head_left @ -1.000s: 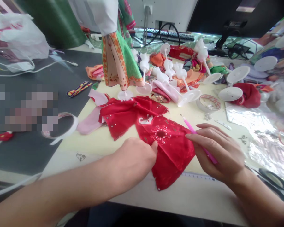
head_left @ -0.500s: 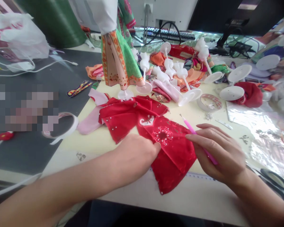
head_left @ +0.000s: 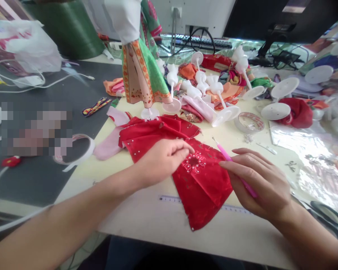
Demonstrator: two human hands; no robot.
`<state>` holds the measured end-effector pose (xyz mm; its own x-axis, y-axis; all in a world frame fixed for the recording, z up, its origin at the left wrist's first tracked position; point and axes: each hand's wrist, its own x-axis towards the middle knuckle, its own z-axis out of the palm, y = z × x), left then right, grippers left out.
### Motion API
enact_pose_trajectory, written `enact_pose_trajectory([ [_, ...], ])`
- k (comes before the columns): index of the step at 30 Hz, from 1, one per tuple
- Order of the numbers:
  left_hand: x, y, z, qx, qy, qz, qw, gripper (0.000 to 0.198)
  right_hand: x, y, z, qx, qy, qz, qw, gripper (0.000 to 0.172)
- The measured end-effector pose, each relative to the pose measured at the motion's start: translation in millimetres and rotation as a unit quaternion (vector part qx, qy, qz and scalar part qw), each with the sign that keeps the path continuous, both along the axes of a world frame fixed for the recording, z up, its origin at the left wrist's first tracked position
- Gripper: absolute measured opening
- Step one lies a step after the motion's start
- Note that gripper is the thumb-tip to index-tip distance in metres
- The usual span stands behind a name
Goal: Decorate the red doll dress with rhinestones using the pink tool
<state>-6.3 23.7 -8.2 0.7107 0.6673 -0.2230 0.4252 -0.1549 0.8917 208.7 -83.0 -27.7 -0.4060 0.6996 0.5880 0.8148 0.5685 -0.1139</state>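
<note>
A small red garment [head_left: 205, 191] lies spread on the pale table, with a white embroidered flower [head_left: 195, 162] and tiny pearl-like dots on it. Over the garment, just left of the flower, is my left hand [head_left: 165, 159], thumb and fingertips pressed together; anything between them is too small to make out. My right hand [head_left: 259, 182] grips a pink pen-like tool [head_left: 224, 153] with a thin metal tip, which points up and left beside the garment's right edge. Part of a clear ruler [head_left: 170, 199] shows from under the cloth.
A doll stand in a green and orange skirt [head_left: 146, 75] rises behind the garment. Several white doll forms [head_left: 216, 87] lie among coloured cloths. A tape roll [head_left: 249, 123], small metal bits [head_left: 291, 165], scissors [head_left: 328, 213] and crinkled foil [head_left: 321, 172] are on the right.
My left hand has moved up the garment, with its fingertips now beside the top of the flower. The ruler's left end has come into sight. My right hand has hardly moved.
</note>
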Motion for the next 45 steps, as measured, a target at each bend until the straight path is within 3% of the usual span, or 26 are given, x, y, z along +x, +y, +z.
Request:
enact_pose_trajectory([
  [2,2.6,5.2,-4.3,-0.169,-0.097,0.081,0.977,0.028,-0.4,0.0,-0.1,-0.001,0.002,0.0,1.0,0.035],
  [4,5.4,9.1,-8.4,-0.287,-0.167,0.151,0.931,0.027,-0.7,-0.1,-0.1,0.001,0.004,0.002,1.0,0.036],
  [6,7.6,11.3,-11.1,-0.355,-0.216,0.182,0.891,0.03,-0.8,-0.3,-0.1,0.003,0.003,0.008,1.0,0.035],
  [8,8.5,11.8,-12.4,-0.389,-0.249,0.174,0.87,0.036,-0.7,-0.4,-0.1,0.005,0.002,0.012,1.0,0.035],
  [19,5.8,4.4,-14.9,-0.399,-0.306,0.11,0.857,0.078,-9.8,0.8,1.6,-0.015,-0.002,0.048,0.999,0.033],
  [25,8.1,0.8,-13.9,-0.408,-0.311,0.09,0.854,0.079,-18.3,0.5,1.3,-0.02,0.009,0.069,0.997,0.029],
  [30,10.3,-2.3,-9.5,-0.444,-0.306,0.088,0.837,0.056,-23.4,-0.2,0.2,-0.034,0.027,0.094,0.995,0.027],
  [37,13.2,-4.0,-9.2,-0.429,-0.296,0.095,0.848,0.068,-28.1,-0.2,0.0,-0.059,0.019,0.135,0.989,0.027],
  [45,13.8,-5.4,-8.5,-0.403,-0.277,0.086,0.868,0.068,-27.8,-0.3,-0.7,-0.07,0.02,0.151,0.986,0.029],
])
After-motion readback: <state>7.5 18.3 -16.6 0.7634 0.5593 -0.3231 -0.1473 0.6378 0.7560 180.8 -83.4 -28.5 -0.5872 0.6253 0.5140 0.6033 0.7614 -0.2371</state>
